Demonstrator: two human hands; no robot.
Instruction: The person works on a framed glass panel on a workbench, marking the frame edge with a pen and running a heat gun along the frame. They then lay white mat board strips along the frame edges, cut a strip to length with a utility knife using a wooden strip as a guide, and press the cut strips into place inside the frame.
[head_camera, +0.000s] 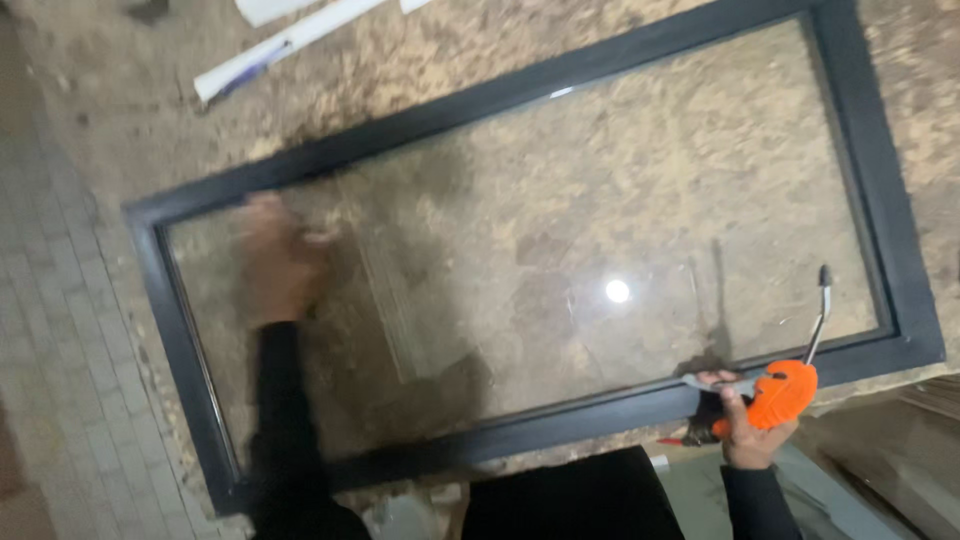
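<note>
A chipboard worktop (620, 30) is covered by a dark-framed glass pane (600, 220); the blurred left hand (278, 255) is laid on the glass, its grip unclear, while an orange tool (780, 392) is gripped by the right hand (745, 435) at the frame's near edge

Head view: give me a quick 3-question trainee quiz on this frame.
1. True or false: the right hand holds an orange tool.
2. Where is the left hand? A) flat on the glass pane near the frame's left end B) on the white strips C) on the paved floor
3. Fill in: the dark window frame lies on a ____ board.

Key: 1 true; 2 A; 3 chipboard-like, speckled brown. The left hand is motion-blurred, so its exact contact is unclear.
</note>
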